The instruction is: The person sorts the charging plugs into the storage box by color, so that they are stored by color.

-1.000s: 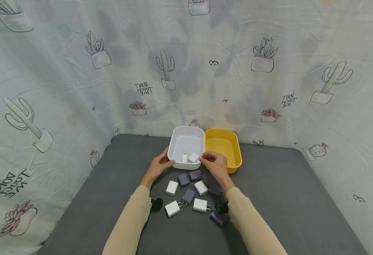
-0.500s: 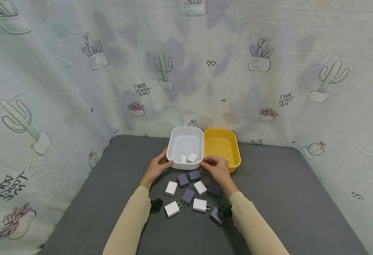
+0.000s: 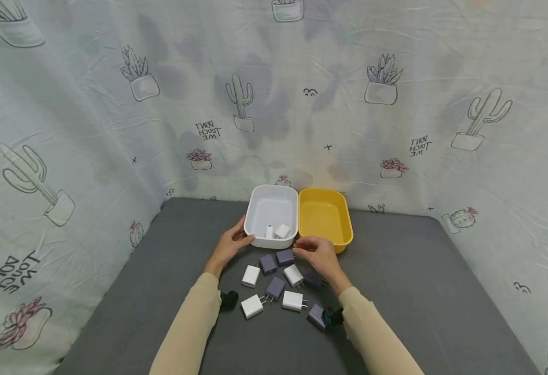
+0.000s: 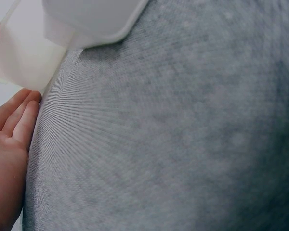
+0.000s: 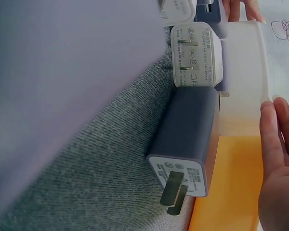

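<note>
A black wrist unit [image 3: 333, 316] partly hides one purple charger [image 3: 316, 316]; left hand [image 3: 229, 247], fingers fairly straight, touches the white box [image 3: 271, 205] containing two white plugs [image 3: 282, 232]; right hand [image 3: 319, 255], relaxed, empty, is near chargers on grey cloth [image 3: 395, 271], cactus-print curtain [image 3: 274, 104] behind.

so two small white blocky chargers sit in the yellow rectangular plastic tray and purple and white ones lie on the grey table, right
Not quite: the head view shows those two white blocky chargers in the white rectangular plastic tray, not the yellow tray. The rest holds.
</note>
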Tool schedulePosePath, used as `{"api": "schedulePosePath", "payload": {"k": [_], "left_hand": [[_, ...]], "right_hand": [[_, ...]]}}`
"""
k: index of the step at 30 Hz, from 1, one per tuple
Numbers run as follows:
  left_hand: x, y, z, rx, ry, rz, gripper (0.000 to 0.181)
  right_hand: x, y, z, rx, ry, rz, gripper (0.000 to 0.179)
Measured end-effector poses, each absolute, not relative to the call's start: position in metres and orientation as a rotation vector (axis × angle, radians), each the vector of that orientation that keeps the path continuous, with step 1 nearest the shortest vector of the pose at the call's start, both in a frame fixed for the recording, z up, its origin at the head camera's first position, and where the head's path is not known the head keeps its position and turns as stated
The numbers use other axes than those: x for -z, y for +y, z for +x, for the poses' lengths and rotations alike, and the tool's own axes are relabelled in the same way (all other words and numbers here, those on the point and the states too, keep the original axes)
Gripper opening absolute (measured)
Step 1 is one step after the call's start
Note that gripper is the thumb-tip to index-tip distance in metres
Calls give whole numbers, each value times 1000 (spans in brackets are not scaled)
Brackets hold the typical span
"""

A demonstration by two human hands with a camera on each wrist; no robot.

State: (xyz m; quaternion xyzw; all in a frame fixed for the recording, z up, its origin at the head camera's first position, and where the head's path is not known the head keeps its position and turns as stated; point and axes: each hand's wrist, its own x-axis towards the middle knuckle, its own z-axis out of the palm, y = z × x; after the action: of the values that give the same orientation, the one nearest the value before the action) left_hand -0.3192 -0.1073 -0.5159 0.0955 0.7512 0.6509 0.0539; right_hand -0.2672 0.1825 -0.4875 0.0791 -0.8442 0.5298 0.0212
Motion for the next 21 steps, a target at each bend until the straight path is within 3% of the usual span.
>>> {"api": "schedulePosePath", "payload": {"k": [13, 21], "left_hand": [[538, -106, -330, -1983, 2376, 292, 82], [522, -108, -322, -1989, 2298, 305, 82]], "right_hand": [[486, 188, -261, -1600, -2714, 291, 21], [490, 202, -253, -1595, -2709, 264, 26]]}}
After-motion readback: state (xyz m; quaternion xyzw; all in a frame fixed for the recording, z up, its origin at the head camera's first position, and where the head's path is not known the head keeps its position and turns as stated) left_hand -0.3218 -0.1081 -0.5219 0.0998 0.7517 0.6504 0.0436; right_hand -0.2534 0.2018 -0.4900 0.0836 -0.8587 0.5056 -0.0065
